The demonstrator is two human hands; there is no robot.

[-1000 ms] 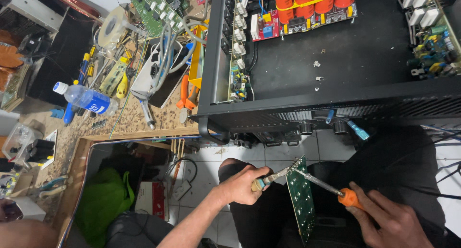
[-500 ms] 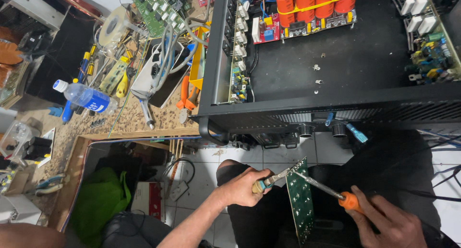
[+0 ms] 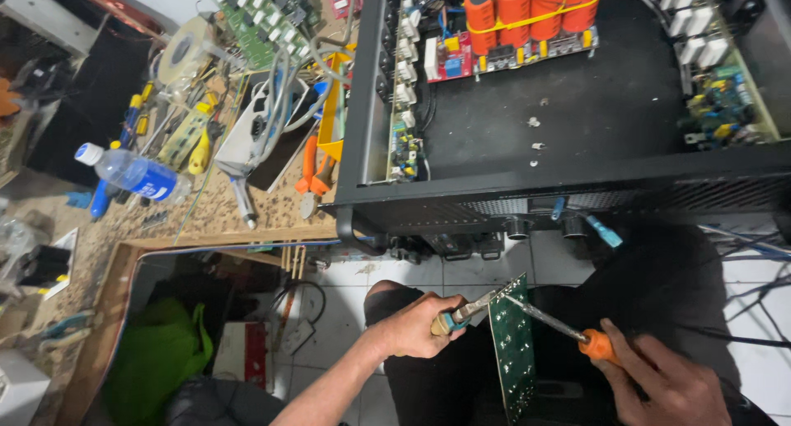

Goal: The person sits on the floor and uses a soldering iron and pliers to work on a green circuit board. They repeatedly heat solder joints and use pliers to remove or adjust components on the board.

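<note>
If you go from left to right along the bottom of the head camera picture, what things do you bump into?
Green bag → left hand → blue-handled tool → green circuit board → orange-handled screwdriver → right hand.

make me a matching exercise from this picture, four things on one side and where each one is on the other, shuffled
Things:
1. green circuit board
2. plastic water bottle
3. orange-handled screwdriver
4. orange cylinders

Places:
A. inside the open black chassis, at its far end
B. in the right hand
C. lying on the workbench, left side
D. upright over the lap, between the two hands, below the chassis front

Pairs: 1-D, 2-C, 3-B, 4-A
</note>
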